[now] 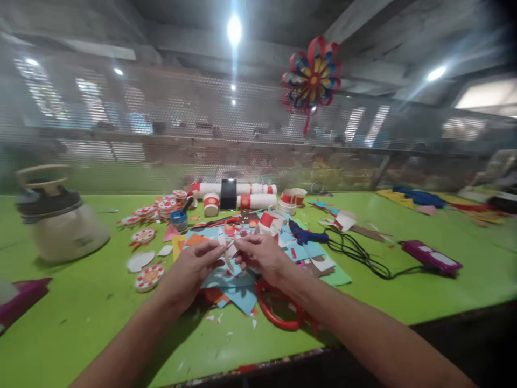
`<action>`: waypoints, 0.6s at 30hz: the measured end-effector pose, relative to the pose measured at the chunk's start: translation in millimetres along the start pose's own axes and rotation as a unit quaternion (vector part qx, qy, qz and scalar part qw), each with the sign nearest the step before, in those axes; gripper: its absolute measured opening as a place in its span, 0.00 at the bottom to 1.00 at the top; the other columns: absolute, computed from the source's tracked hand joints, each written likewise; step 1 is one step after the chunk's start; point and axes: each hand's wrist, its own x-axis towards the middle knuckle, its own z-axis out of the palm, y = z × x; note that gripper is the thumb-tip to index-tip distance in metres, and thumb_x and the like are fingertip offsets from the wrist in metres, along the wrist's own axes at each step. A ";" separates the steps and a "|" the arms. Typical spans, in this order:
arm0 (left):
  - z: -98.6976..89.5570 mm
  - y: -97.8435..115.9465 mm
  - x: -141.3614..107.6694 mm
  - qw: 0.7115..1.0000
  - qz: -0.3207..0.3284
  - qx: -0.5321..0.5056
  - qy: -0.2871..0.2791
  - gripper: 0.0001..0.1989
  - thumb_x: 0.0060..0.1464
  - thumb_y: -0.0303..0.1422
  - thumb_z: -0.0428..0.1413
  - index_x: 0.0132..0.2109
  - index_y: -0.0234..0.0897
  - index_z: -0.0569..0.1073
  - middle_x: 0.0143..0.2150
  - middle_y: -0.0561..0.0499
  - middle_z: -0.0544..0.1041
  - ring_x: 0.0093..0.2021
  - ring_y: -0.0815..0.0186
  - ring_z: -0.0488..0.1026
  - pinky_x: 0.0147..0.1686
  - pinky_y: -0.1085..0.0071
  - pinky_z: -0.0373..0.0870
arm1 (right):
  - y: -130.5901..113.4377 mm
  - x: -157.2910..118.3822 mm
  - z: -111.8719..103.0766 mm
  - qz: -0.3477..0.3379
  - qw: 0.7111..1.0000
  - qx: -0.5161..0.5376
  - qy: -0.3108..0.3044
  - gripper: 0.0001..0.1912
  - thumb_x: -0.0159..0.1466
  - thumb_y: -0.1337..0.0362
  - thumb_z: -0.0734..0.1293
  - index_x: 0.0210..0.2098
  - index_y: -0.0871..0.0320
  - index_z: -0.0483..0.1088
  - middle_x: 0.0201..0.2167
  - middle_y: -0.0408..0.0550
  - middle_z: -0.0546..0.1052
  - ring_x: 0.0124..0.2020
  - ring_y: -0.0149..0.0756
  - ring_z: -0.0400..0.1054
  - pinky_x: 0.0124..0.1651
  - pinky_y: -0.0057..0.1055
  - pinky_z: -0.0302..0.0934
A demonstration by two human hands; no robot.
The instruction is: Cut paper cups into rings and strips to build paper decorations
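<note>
Over a pile of blue paper sheets (244, 299), my left hand (196, 269) and my right hand (260, 256) meet with pinched fingertips. Between them is a small white paper strip (229, 261), which both hands appear to hold. Red-handled scissors (278, 323) lie partly under my right wrist. A blue glue gun (307, 235) rests just right of the hands. Left of my left hand are round red-and-white paper discs (149, 277) and a plain white disc (140, 262).
Paper cups (210, 205), a phone (228, 195) and a blue jar (179, 220) stand behind the pile. A large jug (62, 226) is left; a purple box (431, 257) with a black cable lies right. A paper flower (314, 81) hangs above.
</note>
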 end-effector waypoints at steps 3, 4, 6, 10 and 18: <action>1.4 -1.3 0.2 0.999 -0.015 0.037 0.009 0.09 0.44 0.35 0.64 0.32 0.35 0.77 0.30 0.51 0.75 0.32 0.68 0.71 0.33 0.76 0.67 | 7.4 -0.3 3.1 -0.002 1.000 0.020 0.016 0.08 0.65 0.67 0.65 0.29 0.64 0.69 0.22 0.37 0.71 0.18 0.23 0.66 0.21 0.21 0.63; 1.0 -2.8 1.3 0.999 -0.013 0.045 0.018 0.10 0.43 0.35 0.65 0.31 0.34 0.77 0.29 0.51 0.75 0.31 0.68 0.71 0.32 0.76 0.67 | 9.4 0.0 4.1 -0.002 0.999 0.027 0.022 0.09 0.65 0.68 0.65 0.28 0.64 0.69 0.21 0.36 0.71 0.18 0.23 0.66 0.21 0.21 0.63; -1.1 -6.9 4.4 0.998 -0.010 0.054 0.033 0.11 0.41 0.36 0.66 0.31 0.35 0.77 0.28 0.52 0.74 0.30 0.68 0.70 0.32 0.75 0.67 | 12.3 0.3 6.0 -0.005 0.999 0.040 0.032 0.09 0.65 0.68 0.65 0.27 0.63 0.68 0.20 0.36 0.71 0.18 0.23 0.66 0.21 0.21 0.63; -6.4 -15.0 9.8 0.996 0.000 0.075 0.048 0.12 0.40 0.38 0.66 0.33 0.36 0.76 0.28 0.52 0.75 0.28 0.67 0.70 0.31 0.73 0.68 | 14.2 -1.5 10.2 -0.008 0.998 0.055 0.042 0.10 0.63 0.68 0.67 0.25 0.63 0.67 0.18 0.36 0.72 0.17 0.23 0.66 0.21 0.22 0.63; -4.9 -7.4 2.6 0.990 0.033 0.105 0.086 0.13 0.38 0.37 0.66 0.30 0.34 0.76 0.25 0.52 0.72 0.25 0.67 0.68 0.24 0.74 0.64 | -19.9 -15.3 -11.9 -0.024 0.996 -0.058 0.070 0.15 0.62 0.58 0.67 0.25 0.63 0.68 0.18 0.38 0.71 0.16 0.25 0.66 0.18 0.22 0.60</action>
